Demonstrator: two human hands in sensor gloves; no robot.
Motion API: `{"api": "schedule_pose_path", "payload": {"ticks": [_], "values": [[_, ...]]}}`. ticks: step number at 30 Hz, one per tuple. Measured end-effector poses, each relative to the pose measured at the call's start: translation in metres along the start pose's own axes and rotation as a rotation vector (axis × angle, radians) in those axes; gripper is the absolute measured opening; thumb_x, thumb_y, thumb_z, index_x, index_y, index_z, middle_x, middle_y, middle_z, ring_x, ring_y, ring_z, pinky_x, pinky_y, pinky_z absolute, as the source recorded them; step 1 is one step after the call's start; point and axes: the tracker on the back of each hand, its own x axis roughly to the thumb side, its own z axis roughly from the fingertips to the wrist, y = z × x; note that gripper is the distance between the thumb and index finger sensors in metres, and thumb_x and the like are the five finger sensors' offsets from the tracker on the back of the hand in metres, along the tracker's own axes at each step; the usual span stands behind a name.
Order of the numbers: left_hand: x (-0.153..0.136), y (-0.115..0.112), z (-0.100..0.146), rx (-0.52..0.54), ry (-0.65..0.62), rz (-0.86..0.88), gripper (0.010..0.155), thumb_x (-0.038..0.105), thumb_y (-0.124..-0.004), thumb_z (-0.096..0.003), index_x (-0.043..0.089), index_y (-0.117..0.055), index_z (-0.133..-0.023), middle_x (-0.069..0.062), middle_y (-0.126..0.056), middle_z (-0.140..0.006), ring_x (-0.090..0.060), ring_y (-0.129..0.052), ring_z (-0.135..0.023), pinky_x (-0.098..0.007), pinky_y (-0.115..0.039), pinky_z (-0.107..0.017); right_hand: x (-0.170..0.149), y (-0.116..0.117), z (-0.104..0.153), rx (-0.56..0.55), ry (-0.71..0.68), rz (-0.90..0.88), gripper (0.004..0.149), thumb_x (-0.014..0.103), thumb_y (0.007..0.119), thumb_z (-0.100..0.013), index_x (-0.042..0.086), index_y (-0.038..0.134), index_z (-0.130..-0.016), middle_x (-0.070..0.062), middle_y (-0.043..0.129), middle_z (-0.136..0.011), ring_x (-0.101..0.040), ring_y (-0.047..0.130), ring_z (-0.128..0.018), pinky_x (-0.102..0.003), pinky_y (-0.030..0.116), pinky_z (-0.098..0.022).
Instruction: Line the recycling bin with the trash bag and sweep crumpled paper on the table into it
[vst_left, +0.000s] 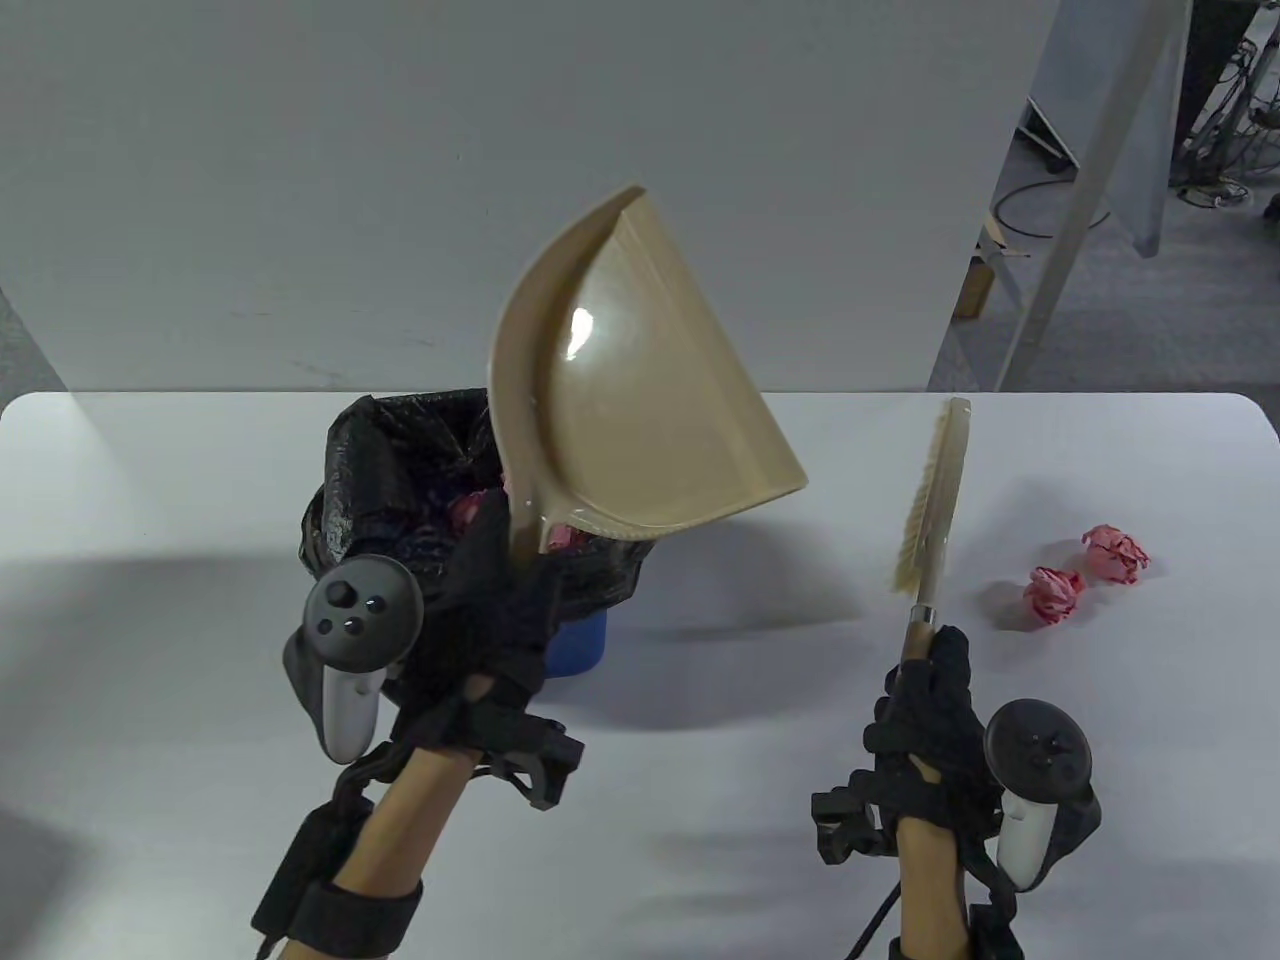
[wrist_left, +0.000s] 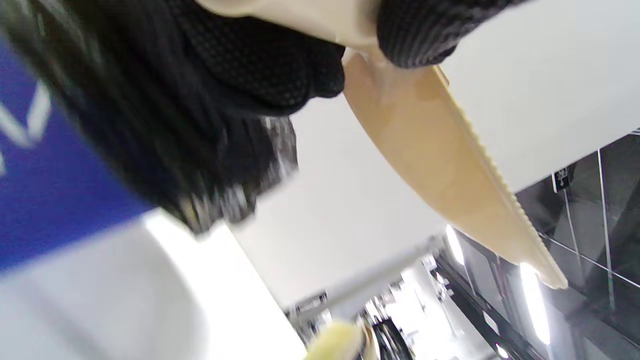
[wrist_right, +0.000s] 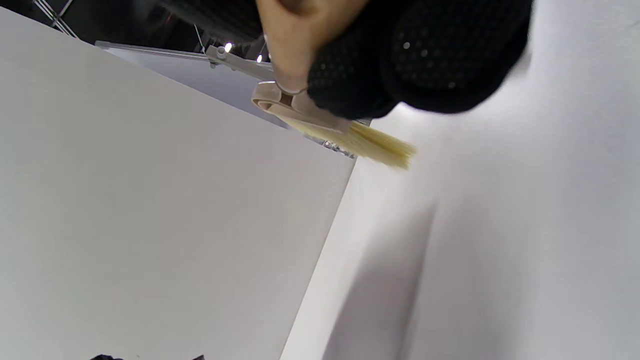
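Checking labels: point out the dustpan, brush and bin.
dustpan (vst_left: 640, 400): table view, inner face of the pan.
brush (vst_left: 938, 500): table view, back of the head.
bin (vst_left: 580, 645): table view, blue wall below the bag.

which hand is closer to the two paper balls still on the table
Right. The right hand, holding the brush, is just left of the paper balls; the left hand is over the bin.

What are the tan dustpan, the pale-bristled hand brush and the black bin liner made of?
Tan dustpan: moulded plastic by the look, glossy with a bright glare spot.
Pale-bristled hand brush: straw-coloured bristles, fibre unclear; the handle looks wooden.
Black bin liner: thin plastic film, shiny and crinkled.
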Motion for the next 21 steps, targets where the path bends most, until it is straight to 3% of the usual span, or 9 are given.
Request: {"api": "schedule_pose_path", "payload": {"ticks": [6,10,21], "values": [[-0.003,-0.065,-0.012,-0.16,-0.01,-0.003,0.075,0.037,-0.067,-0.0623,0.007,-0.026,-0.117,-0.018,-0.051,-0.114,-0.024,-0.086,-0.086,-0.033,-0.092,-0.054,0.003,-0.005,0.003,-0.032,-0.03,-0.016,0.058,0.027,0.052,-0.064,0.004,0.034,-0.114,-0.03,0.069,-0.093,-0.033,0.086,-0.059,-0.044,0.084,-0.04],[-0.019,-0.096,-0.024,-0.193,0.025,-0.011,0.076,0.037,-0.066,-0.0626,0.007,-0.023,-0.117,-0.018,-0.047,-0.115,-0.024,-0.084,-0.088,-0.033,-0.092,-0.055,0.002,-0.007,0.002,-0.046,-0.023,-0.031,0.058,0.027,0.052,-0.064,0.004,0.033,-0.114,-0.03,0.069,-0.093,-0.033,0.086,-0.059,-0.045,0.084,-0.041],[-0.077,-0.122,-0.04,-0.263,0.138,-0.055,0.076,0.034,-0.066,-0.0624,0.007,-0.022,-0.117,-0.02,-0.045,-0.115,-0.027,-0.082,-0.089,-0.035,-0.091,-0.056,0.003,-0.009,0.002,-0.072,-0.02,-0.018,0.059,0.028,0.054,-0.064,0.003,0.033,-0.114,-0.031,0.068,-0.094,-0.033,0.085,-0.059,-0.045,0.084,-0.041]]}}
